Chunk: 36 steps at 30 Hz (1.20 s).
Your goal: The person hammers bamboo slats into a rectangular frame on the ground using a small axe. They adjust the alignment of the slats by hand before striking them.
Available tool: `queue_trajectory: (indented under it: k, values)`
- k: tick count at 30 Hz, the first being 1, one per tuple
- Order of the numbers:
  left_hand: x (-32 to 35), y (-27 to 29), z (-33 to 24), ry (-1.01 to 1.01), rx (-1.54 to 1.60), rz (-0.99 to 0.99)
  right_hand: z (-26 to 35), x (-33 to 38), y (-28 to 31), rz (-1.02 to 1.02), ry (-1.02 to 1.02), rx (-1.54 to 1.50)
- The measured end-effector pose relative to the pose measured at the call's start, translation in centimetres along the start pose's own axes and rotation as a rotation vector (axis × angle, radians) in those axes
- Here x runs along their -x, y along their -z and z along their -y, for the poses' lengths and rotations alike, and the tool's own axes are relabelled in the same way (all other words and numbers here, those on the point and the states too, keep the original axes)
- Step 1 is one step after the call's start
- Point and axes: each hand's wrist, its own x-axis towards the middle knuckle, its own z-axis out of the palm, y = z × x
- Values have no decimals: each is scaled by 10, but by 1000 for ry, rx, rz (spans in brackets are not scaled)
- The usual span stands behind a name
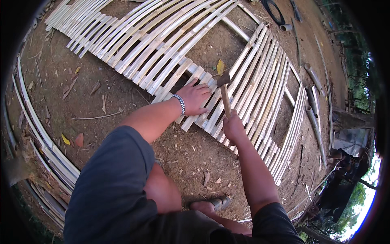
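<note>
The right hand grips a hammer by its wooden handle; long axis upright in view, head pointing away, over the bamboo slats. The left hand lies spread flat on the slats just beside it. Pipes lie on the ground to the right.

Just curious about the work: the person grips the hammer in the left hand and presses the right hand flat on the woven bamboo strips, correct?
Not quite: the hands are swapped. In the head view the right hand grips the hammer, and the left hand presses flat on the woven bamboo strips.
</note>
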Motion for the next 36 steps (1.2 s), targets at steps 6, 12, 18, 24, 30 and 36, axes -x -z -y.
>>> queue_trajectory:
  k: [6,12,18,24,30,36]
  values:
    - [22,4,-3,167,3,-10,0,0,3,-41,12,-12]
    - [25,-3,0,154,-43,13,60,4,-1,-262,170,-285]
    - [17,6,-4,144,-10,54,36,-26,-12,-36,79,-82]
    - [23,-6,-1,157,-13,-28,70,17,21,-253,261,-178]
    - [26,3,1,159,-26,50,103,41,48,-319,471,7]
    - [18,4,-4,151,10,39,38,-3,36,-9,74,324]
